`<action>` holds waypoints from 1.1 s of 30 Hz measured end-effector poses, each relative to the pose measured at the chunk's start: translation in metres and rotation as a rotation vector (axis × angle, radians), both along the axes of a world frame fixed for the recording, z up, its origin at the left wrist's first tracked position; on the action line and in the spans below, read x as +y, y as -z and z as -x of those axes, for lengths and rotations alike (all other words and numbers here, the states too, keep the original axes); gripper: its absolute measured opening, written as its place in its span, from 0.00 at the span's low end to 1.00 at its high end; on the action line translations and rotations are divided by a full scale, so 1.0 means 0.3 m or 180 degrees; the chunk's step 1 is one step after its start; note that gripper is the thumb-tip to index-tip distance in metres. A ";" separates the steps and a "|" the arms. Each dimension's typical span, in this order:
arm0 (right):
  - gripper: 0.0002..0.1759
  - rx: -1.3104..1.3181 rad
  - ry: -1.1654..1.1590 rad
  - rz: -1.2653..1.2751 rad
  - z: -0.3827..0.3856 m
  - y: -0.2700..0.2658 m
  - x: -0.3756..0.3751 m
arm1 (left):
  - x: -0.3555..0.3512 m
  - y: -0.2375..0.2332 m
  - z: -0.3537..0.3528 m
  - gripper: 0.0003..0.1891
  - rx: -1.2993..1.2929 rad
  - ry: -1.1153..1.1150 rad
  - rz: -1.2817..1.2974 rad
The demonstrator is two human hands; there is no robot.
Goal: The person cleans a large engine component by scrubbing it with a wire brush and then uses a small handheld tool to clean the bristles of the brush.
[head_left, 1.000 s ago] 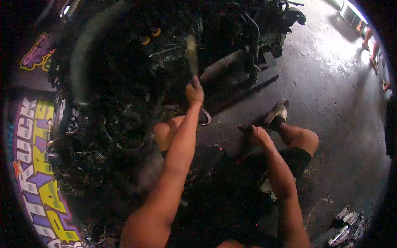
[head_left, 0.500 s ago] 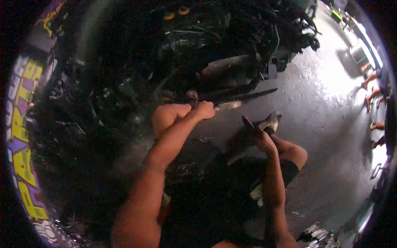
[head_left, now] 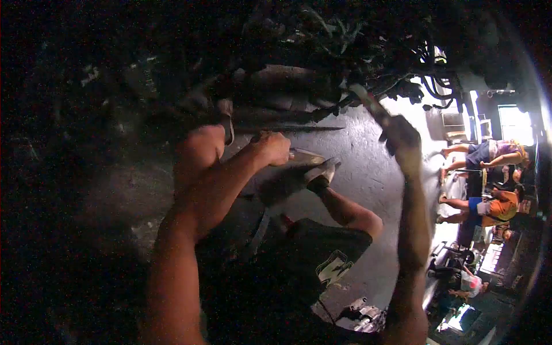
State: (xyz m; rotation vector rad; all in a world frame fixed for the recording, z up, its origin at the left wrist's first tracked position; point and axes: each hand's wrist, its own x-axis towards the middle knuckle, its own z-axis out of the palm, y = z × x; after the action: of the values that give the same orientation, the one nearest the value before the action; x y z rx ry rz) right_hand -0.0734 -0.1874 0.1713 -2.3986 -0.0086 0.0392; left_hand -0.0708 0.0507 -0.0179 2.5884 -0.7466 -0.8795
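My left hand (head_left: 275, 148) is closed in a fist in front of my bent knee. A pale flat bar (head_left: 309, 156) sticks out of it to the right, close to my shoe (head_left: 323, 172). Raised at the right, my dark, blurred right hand (head_left: 401, 138) is wrapped around a slim elongated tool (head_left: 372, 105). The tool points up and left, its light-coloured end overlapping the dark machinery in this view. Its exact kind is lost in the blur.
Dark machinery with hoses and cables (head_left: 434, 77) fills the top. A long dark bar (head_left: 305, 127) lies beyond my left hand. Metal parts (head_left: 365, 315) sit on the grey floor (head_left: 376, 172) at lower right. Several people, one in an orange shirt (head_left: 501, 208), are farther off at right.
My right hand has risen up and to the right with its tool, from beside my knee to near the machinery. The view has swung right, bringing people into sight. My left hand stays closed.
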 end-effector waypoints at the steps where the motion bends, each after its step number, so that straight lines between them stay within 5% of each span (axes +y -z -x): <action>1: 0.13 -0.0193 -0.0322 0.0039 -0.066 -0.030 0.000 | 0.009 -0.002 -0.003 0.19 -0.0106 0.0030 0.0051; 3: 0.17 -0.0799 -0.1128 0.0247 -0.167 -0.121 0.043 | 0.030 -0.014 0.001 0.18 -0.0146 -0.0009 -0.0002; 4: 0.16 -0.0863 -0.1346 -0.0265 -0.209 -0.157 0.085 | 0.038 -0.020 -0.011 0.17 -0.0217 -0.0058 -0.0106; 5: 0.15 -0.1246 -0.1561 0.1282 -0.259 -0.235 0.096 | 0.046 -0.012 -0.024 0.17 -0.0195 -0.0025 -0.0058; 7: 0.13 -0.0893 -0.1594 0.0837 -0.338 -0.305 0.128 | 0.056 -0.004 -0.037 0.15 -0.0190 0.0154 -0.0162; 10: 0.15 -0.1029 -0.1875 0.1857 -0.396 -0.363 0.166 | 0.075 -0.007 -0.037 0.14 -0.0192 -0.0100 0.0100; 12: 0.21 -0.2036 -0.2772 0.2962 -0.408 -0.403 0.217 | 0.093 -0.043 -0.035 0.14 -0.0259 -0.0127 0.0146; 19: 0.33 -0.2097 -0.1608 0.3659 -0.330 -0.265 0.217 | 0.101 -0.054 -0.027 0.19 -0.0594 -0.0131 0.0347; 21: 0.36 -0.1539 -0.1190 0.3519 -0.301 -0.245 0.245 | 0.089 -0.035 -0.028 0.18 -0.0516 -0.0162 0.0451; 33: 0.37 -0.2249 -0.1577 0.3016 -0.329 -0.170 0.164 | 0.062 -0.067 -0.024 0.18 -0.0512 0.0151 -0.0191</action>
State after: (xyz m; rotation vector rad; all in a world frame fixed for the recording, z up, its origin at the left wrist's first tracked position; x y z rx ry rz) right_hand 0.0254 -0.1383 0.2223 -3.1179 -1.1318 -0.7167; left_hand -0.0634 0.0694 0.0022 2.7298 -0.8402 -0.7237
